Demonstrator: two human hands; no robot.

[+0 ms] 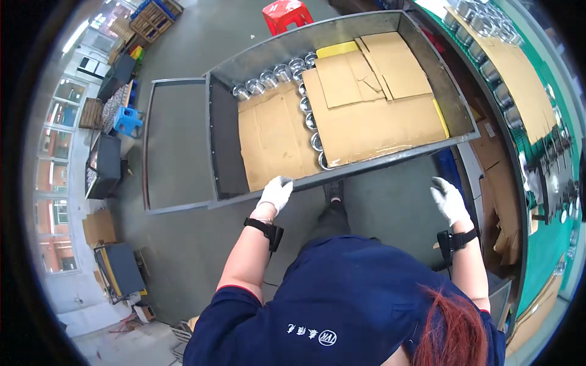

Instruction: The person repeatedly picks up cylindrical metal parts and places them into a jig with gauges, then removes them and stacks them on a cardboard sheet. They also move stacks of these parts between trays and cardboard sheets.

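Observation:
In front of me stands a grey metal cart (pixel 342 173) with raised sides. My left hand (pixel 276 194), in a white glove, is at its near rim with the fingers bent over the edge. My right hand (pixel 450 201), gloved too, is off the cart's near right corner, fingers apart and nothing in them. Inside the cart, shiny round metal cups (pixel 281 72) line the far side and run in a row toward me. A cardboard sheet (pixel 278 137) lies at the left, and stacked cardboard (pixel 372 131) covers the right part, hiding what is beneath.
A green-topped bench (pixel 543 256) runs along my right, bearing more metal cups (pixel 488 72) and a cardboard strip (pixel 519 79). A tubular handle frame (pixel 146 146) juts from the cart's left end. Beyond the cart is a red stool (pixel 287 15); a blue stool (pixel 127 122) stands left.

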